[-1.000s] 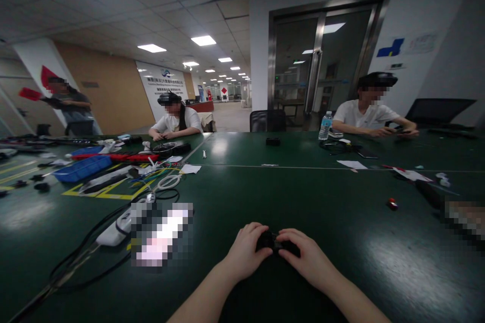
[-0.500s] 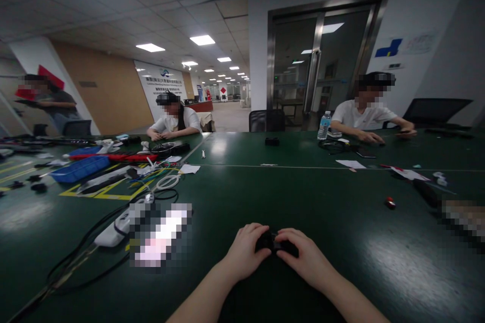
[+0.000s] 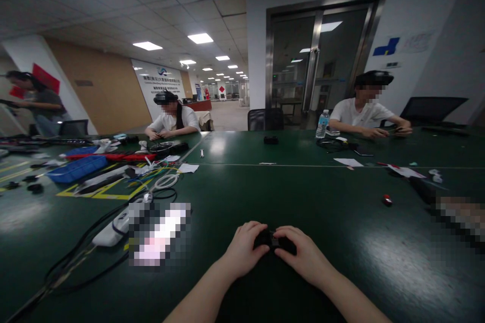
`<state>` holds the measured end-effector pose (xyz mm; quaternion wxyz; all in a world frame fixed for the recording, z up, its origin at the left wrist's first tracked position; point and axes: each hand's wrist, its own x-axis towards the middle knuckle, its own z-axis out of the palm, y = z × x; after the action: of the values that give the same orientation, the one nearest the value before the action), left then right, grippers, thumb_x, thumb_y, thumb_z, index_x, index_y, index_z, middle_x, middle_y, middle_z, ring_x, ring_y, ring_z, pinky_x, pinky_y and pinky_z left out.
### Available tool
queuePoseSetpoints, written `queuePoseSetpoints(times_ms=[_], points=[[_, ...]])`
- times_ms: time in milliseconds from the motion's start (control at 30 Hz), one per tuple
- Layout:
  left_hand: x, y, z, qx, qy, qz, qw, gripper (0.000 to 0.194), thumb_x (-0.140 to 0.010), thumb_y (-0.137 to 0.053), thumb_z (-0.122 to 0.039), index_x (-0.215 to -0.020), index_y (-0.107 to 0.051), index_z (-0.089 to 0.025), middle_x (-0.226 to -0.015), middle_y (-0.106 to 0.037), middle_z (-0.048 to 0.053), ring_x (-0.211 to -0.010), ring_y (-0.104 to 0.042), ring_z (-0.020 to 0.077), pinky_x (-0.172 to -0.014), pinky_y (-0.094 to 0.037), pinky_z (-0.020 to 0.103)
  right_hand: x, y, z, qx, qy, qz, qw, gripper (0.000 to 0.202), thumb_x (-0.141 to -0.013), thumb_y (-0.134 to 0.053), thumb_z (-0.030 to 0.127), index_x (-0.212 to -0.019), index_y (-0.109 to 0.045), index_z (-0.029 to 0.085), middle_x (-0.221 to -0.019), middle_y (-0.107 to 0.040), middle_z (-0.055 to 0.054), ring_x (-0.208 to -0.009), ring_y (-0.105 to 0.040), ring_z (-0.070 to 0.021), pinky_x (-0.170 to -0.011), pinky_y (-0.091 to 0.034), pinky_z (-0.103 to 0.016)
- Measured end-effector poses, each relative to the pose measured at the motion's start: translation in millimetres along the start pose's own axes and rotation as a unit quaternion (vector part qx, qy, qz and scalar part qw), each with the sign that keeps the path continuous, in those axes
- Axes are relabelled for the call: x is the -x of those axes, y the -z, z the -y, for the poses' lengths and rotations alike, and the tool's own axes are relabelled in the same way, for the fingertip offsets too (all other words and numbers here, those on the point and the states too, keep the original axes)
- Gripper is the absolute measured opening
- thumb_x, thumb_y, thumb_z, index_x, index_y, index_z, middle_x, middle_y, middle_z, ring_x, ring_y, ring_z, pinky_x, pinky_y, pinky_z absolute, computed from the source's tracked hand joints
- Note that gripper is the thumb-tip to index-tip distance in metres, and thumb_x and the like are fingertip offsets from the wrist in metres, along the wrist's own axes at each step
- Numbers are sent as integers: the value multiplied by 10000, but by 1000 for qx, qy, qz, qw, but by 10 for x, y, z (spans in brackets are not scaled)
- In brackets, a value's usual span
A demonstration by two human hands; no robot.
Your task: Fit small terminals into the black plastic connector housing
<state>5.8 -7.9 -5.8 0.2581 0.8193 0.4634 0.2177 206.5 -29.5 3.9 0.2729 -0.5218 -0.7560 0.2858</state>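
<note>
1. Black object (image 3: 275, 243), small and dark, sits between my hands in the head view, toward the near edge of the green table (image 3: 227, 197). I cannot tell whether it touches the tabletop or is held just above it.

2. My left hand (image 3: 243, 247) curls around one end of it, fingers on the far side and thumb on the near side.

3. My right hand (image 3: 306, 254) pinches the other end, forefinger on the far side, thumb on the near side. The fingertips of both hands come close at the middle without clearly touching.

4. As I judge it, the handling is under way: both hands have a grip and neither is free. Most of the object is covered, so I cannot tell whether it is one piece or several, nor what on it is finished and what is left.

5. Toward the table's left edge, apart from my hands, lie a white power strip (image 3: 108, 233), a bright blurred-out thing (image 3: 162, 237) just beside it and, farther off, a blue tray (image 3: 78, 169).

6. Toward the right edge lies a small red thing (image 3: 386, 200), out of my grip. Near the far edge are a small black box (image 3: 271, 140) and a water bottle (image 3: 322, 125).
</note>
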Motion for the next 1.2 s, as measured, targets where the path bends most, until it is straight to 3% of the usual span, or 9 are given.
queuePoseSetpoints(times_ms=[700, 1200], points=[[-4, 7, -16, -2, -5, -5, 1000, 448, -779, -567, -242, -1222, -504, -229, -1235, -513, 52, -1142, -446, 224, -994, -318, 352, 1, 21, 58, 4, -13, 4, 1000, 213, -751, -606, 226, -960, -644, 234, -1127, -595, -42, -1083, -523, -217, -950, -397, -358], [6, 7, -3, 12, -5, -6, 1000, 449, -769, -598, -248, -1210, -512, -243, -1212, -522, 36, -1115, -461, 213, -972, -337, 333, 6, 18, 26, -17, -7, -1, 1000, 201, -750, -618, 247, -948, -646, 273, -1113, -602, -19, -1066, -532, -222, -928, -410, -380]])
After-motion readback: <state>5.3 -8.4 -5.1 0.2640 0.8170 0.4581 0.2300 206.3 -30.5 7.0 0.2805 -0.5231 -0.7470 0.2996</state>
